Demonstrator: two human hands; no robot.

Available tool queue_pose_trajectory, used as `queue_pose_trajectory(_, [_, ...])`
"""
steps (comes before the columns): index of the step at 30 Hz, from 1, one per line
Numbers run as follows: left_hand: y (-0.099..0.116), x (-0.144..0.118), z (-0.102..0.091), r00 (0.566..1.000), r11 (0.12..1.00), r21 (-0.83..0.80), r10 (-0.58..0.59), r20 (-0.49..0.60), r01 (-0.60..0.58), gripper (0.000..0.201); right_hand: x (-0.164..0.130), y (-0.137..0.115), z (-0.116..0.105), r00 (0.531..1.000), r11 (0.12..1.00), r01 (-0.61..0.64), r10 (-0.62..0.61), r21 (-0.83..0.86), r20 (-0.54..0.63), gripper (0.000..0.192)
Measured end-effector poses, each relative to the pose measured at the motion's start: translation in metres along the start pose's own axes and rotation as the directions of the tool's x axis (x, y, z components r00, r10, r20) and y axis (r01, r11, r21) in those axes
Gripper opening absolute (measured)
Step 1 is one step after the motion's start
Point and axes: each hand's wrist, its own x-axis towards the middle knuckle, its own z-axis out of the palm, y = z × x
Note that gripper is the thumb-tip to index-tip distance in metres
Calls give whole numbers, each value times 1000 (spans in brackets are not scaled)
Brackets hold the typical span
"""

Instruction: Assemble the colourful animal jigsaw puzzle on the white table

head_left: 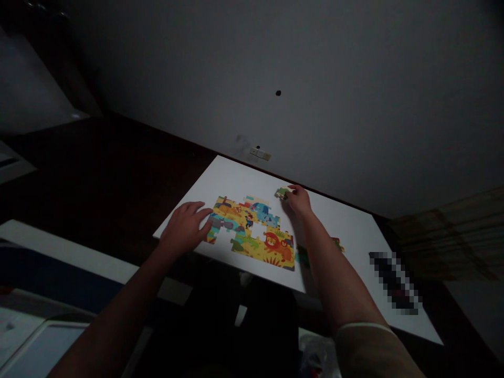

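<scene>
A partly joined jigsaw puzzle point(255, 247) with cartoon animals, among them a red-maned lion and a blue elephant, lies on the white table point(334, 283). Gaps show in its middle and along its near edge. My left hand point(185, 226) rests at the puzzle's left edge, fingers apart, holding nothing. Beyond the puzzle's far right side, my right hand point(300, 200) pinches a green puzzle piece point(281, 193) just over or on the tabletop; I cannot tell which. Another loose puzzle piece point(337, 243) lies right of my right forearm, and a dark green one point(302, 256) is partly hidden by that forearm.
A pixelated dark object point(396, 286) lies at the table's right end. Behind the table stands a grey wall with a socket point(260, 153). A clear plastic bag point(318, 357) is below the near edge. The room is dim.
</scene>
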Motion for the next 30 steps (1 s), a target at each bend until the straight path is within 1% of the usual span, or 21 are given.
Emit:
queue_pose_trajectory(1, [1,0,0,1000,1000,3,4,-1,-4,47,3,-3,7,1000,1000,-21,20,-5,-9,16])
queue_pose_trajectory(3, [1,-1,0,1000,1000,13,23,-6,-23,47,7,-14,31,999,999,-50,49,12,21,19])
queue_pose_trajectory(6, [2,-2,-1,998,999,3,52,-25,-52,48,8,-43,82,980,993,-74,56,87,193,24])
queue_pose_trajectory(9, [4,-4,-3,997,998,-18,62,-41,-63,47,3,-68,127,951,995,-65,39,77,308,26])
queue_pose_trajectory(10, [5,-4,-3,997,998,-21,63,-40,-64,46,2,-72,138,944,997,-54,30,63,328,25])
queue_pose_trajectory(12, [7,-5,-4,998,998,-29,59,-32,-59,45,0,-76,152,937,999,-25,10,40,348,23])
queue_pose_trajectory(14, [9,-6,-5,998,998,-35,51,-25,-52,45,0,-75,159,933,1000,2,-13,31,359,20])
queue_pose_trajectory(17, [11,-6,-3,999,998,-38,51,-19,-51,48,3,-70,161,926,999,29,-35,22,376,19])
queue_pose_trajectory(20, [11,-7,0,998,998,-44,48,-33,-50,48,5,-67,162,922,1000,30,-32,11,387,22])
queue_pose_trajectory(24, [10,-7,2,995,996,-37,74,-73,-77,43,4,-65,161,921,1000,26,-21,-8,390,27])
queue_pose_trajectory(30, [11,-7,0,996,998,-37,58,-61,-60,43,1,-61,155,901,987,139,-93,-79,423,20])
